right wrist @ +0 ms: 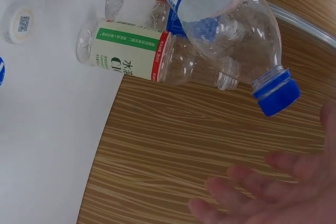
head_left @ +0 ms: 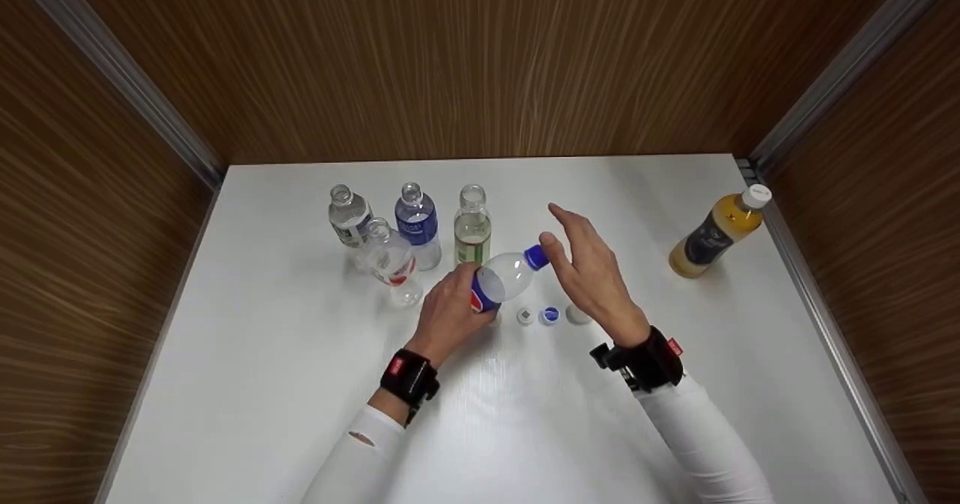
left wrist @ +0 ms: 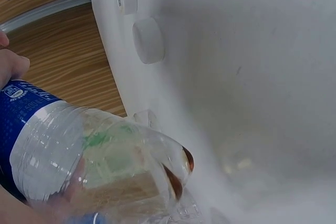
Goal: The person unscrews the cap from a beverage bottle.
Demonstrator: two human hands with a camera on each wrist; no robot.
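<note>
A clear plastic bottle (head_left: 508, 276) with a blue label is gripped round its middle by my left hand (head_left: 450, 305). It tilts, its neck pointing right and away, and a blue cap (right wrist: 277, 93) sits on the neck. A little brown liquid (left wrist: 173, 182) shows in its base. Beside the cap is my right hand (head_left: 594, 271), fingers extended and spread, holding nothing; the right wrist view shows a gap between its fingers and the cap. Loose caps lie on the table below the bottle: a white one (head_left: 525, 315), a blue one (head_left: 550, 315) and another white one (head_left: 577, 314).
Several uncapped bottles stand at the left and middle: one with a blue label (head_left: 417, 226), a green-labelled one (head_left: 472, 226), a red-marked one (head_left: 391, 260) and another (head_left: 349, 215). A capped bottle of orange drink (head_left: 712, 234) stands right. Wooden panels (head_left: 480, 61) enclose the white table (head_left: 262, 384).
</note>
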